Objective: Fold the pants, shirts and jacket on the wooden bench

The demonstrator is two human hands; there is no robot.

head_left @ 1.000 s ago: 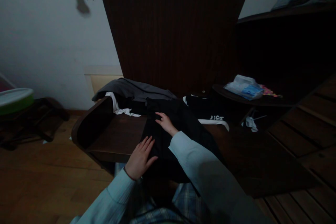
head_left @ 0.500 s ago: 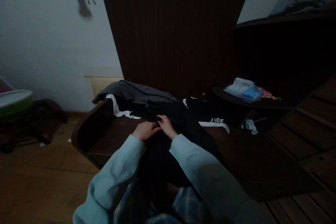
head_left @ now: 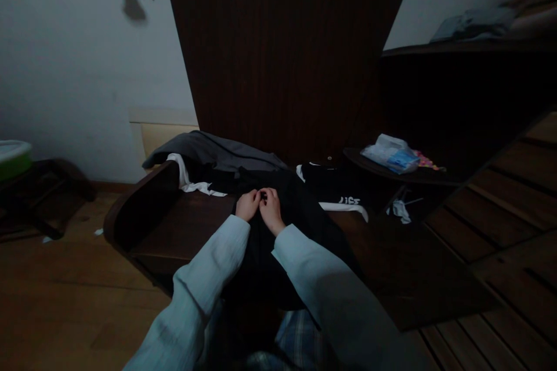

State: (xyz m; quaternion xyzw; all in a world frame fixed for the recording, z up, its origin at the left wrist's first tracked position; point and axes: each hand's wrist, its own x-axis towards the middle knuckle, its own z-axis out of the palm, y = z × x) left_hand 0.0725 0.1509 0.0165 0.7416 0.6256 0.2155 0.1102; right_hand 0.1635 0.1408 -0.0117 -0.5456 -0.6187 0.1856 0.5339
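A black garment point(head_left: 274, 266) is spread over the dark wooden bench and hangs over its front edge; its exact kind is hard to make out in the dim light. My left hand point(head_left: 248, 204) has its fingers pinched on the garment's upper part. Right beside it, my right hand point(head_left: 270, 208) is closed on the same cloth with bent fingers, and the fingertips of both hands nearly meet. Behind lies a grey garment point(head_left: 217, 151), with white cloth point(head_left: 187, 177) beneath it. To the right rests a folded black-and-white garment point(head_left: 326, 182) with white lettering.
The bench point(head_left: 174, 226) has a raised curved left end. On a small shelf at right lies a clear plastic packet point(head_left: 389, 153) with blue in it. A tall dark wooden panel point(head_left: 287, 58) rises behind. At far left stands a green-and-white container point(head_left: 15, 159).
My left hand has turned more upright and drawn close against the right, both staying on the black garment. The camera view has shifted slightly.
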